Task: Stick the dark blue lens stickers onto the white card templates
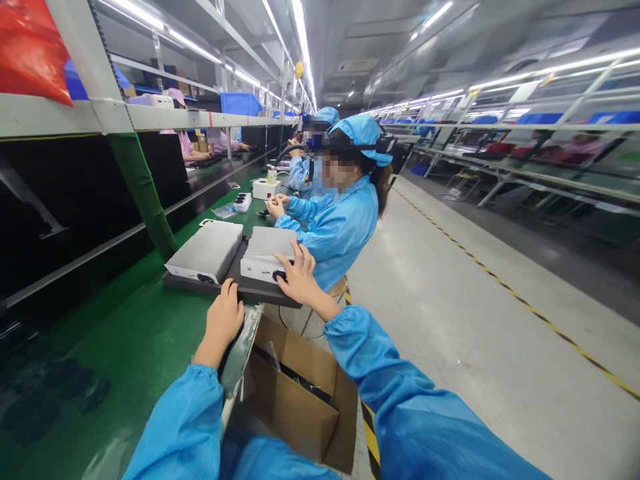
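A dark flat tray (pixel 231 275) lies at the green bench's edge, with its right part jutting past the edge. On it sit white box-shaped devices with grey tops and round black lens-like parts in front: a left one (pixel 206 252) and a right one (pixel 267 248). My left hand (pixel 225 319) has its fingers curled on the tray's near rim. Over the right device's front corner my right hand (pixel 299 275) is closed, thumb against the front by the black round part and fingers on top. Its grip partly hides that corner.
Below the bench edge stands an open cardboard box (pixel 295 400). A co-worker in blue (pixel 345 220) sits just beyond the tray. A white power strip (pixel 243 202) and a white box (pixel 266 189) lie farther along the bench. A green-wrapped post (pixel 143 193) rises at left.
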`<act>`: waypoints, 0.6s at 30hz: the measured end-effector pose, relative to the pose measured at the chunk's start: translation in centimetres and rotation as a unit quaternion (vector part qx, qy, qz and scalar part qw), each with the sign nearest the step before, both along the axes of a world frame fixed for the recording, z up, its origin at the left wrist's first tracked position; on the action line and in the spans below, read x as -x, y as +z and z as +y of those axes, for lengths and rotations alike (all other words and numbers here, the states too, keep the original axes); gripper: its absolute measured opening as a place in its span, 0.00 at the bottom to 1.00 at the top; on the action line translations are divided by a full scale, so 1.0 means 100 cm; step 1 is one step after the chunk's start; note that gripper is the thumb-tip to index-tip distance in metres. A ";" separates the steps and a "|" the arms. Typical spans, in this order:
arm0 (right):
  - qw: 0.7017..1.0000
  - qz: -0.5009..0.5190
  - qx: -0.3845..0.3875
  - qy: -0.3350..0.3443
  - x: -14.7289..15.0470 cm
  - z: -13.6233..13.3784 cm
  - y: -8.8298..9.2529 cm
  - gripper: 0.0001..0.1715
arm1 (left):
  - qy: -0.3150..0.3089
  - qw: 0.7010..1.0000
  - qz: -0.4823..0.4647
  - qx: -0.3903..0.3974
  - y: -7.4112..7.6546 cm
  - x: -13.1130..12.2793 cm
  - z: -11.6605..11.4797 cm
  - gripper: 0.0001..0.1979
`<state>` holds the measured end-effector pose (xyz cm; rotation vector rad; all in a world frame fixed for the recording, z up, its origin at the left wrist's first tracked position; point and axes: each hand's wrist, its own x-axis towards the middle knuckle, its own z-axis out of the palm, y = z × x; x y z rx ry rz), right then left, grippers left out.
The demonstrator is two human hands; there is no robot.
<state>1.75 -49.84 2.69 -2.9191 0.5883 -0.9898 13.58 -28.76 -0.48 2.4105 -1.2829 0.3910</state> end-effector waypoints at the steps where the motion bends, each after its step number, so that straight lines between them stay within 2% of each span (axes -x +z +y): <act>1: 1.000 0.009 0.005 0.016 0.001 -0.005 0.001 0.36 | 0.000 1.000 -0.001 -0.001 0.000 0.000 0.000 0.23; 4: 0.998 0.036 0.009 0.054 0.004 -0.014 -0.002 0.40 | 0.001 1.000 -0.004 -0.003 -0.001 -0.001 0.000 0.23; 10: 0.996 0.056 -0.012 0.068 0.002 -0.018 -0.013 0.37 | 0.006 1.000 -0.003 -0.006 -0.002 0.001 0.001 0.23; 13: 0.995 0.055 -0.030 0.071 -0.005 -0.025 -0.012 0.39 | 0.006 1.000 -0.002 -0.009 -0.002 0.001 0.001 0.24; 18: 0.991 0.064 -0.033 0.116 -0.011 -0.035 -0.007 0.41 | 0.005 1.000 0.001 -0.015 0.000 0.001 0.000 0.24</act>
